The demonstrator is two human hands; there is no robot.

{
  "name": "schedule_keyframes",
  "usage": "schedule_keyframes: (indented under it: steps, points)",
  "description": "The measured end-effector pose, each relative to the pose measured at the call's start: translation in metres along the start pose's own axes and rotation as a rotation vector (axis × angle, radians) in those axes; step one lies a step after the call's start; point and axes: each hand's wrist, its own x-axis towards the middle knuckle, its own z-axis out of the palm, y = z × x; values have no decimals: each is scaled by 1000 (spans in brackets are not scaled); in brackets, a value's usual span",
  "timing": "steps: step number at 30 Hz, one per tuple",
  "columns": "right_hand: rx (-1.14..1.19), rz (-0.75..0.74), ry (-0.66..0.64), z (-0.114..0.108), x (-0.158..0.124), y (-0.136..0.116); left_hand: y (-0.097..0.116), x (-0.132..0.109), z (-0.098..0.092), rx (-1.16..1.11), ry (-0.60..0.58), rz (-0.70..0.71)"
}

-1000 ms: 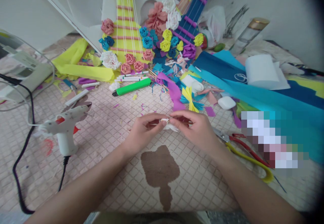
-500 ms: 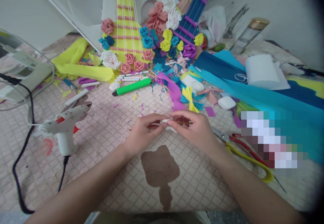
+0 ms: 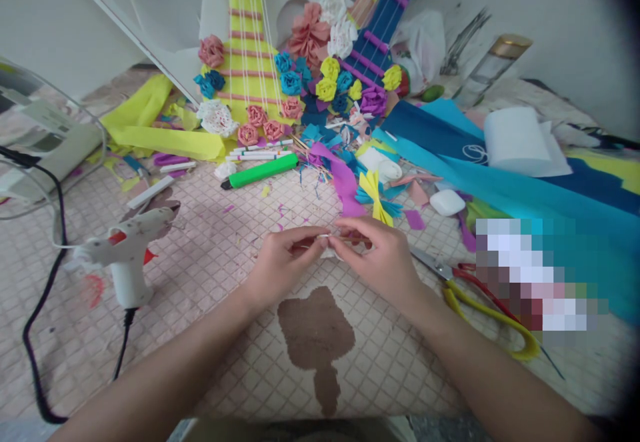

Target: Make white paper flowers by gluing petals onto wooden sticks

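My left hand and my right hand meet fingertip to fingertip just above the table in the middle of the view. Between the pinched fingers is a small white piece of paper, mostly covered by them. A thin wooden stick runs from the paper under the fingers of my right hand. Whether the paper is wrapped round the stick I cannot tell. Scissors with red and yellow handles lie beside my right hand. A purple crepe paper strip lies just beyond the fingers.
On the left stands a white glue gun with a black cord. Behind the hands are a green cutter knife, paper scraps and a yellow guitar-shaped piece with paper flowers. A white paper roll and blue crepe paper lie right.
Both hands stay in nearly the same place. The fingertips have shifted slightly, and less of the stick and white paper shows now.
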Motion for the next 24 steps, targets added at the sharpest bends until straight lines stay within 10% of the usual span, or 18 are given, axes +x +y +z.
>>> schedule_keyframes:
  steps: [24]
  points:
    - [82,-47,-57,1,2,1,1,4,-3,-100,-12,-49]
